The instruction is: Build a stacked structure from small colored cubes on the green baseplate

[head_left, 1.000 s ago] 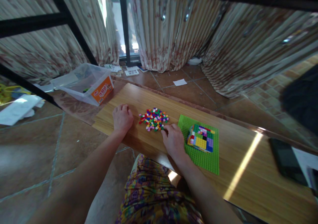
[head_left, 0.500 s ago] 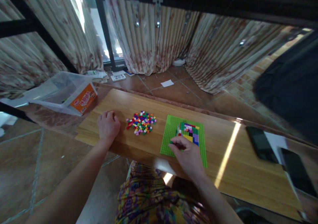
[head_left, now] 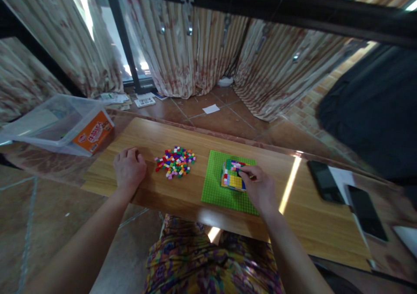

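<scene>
My right hand (head_left: 260,189) is over a block build (head_left: 235,182) of many colours, its thumb and forefinger pinched on a small dark brick (head_left: 240,171) at the build's top. The fingertips hide part of the build's right side. Under it lies a green studded baseplate (head_left: 211,189). My left hand (head_left: 129,169) rests on the wooden table, fingers loosely bent and thumb apart, with nothing seen in it. Between the hands is a pile of small loose bricks (head_left: 176,161) in mixed colours, nearer the left hand and not touched by it.
A clear plastic bin (head_left: 61,129) with an orange label stands left of the wooden table (head_left: 163,131). Two dark phones (head_left: 325,181) and white paper (head_left: 341,182) lie at the right end. Behind are curtains (head_left: 202,55) and a tiled floor with papers.
My right hand has moved from the build's near left side to its right part, uncovering the yellow front bricks. My left hand stays on the table. The whole view has shifted slightly.
</scene>
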Available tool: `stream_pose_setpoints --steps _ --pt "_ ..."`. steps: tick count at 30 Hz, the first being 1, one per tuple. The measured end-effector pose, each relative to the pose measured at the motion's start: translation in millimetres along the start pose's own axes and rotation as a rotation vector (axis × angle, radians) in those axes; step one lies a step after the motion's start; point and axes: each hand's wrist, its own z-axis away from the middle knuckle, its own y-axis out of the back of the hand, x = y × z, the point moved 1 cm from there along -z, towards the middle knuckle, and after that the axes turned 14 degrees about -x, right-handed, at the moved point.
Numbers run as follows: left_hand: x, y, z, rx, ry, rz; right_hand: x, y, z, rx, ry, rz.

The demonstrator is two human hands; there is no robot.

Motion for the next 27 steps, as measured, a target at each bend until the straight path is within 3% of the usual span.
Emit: stream_pose_setpoints --steps 16,21,27 --pt "0.8 -0.9 1.4 -0.008 -0.01 0.012 7.9 -1.8 0.4 0.011 0.094 0.005" --pt "-0.9 -2.7 0.7 -0.001 -0.003 0.028 7.2 -3.7 4.1 0.053 0.274 0.269" --pt "1.1 -1.3 1.7 -0.016 0.009 0.012 1.4 -11.0 17.7 0.013 0.28 0.597"
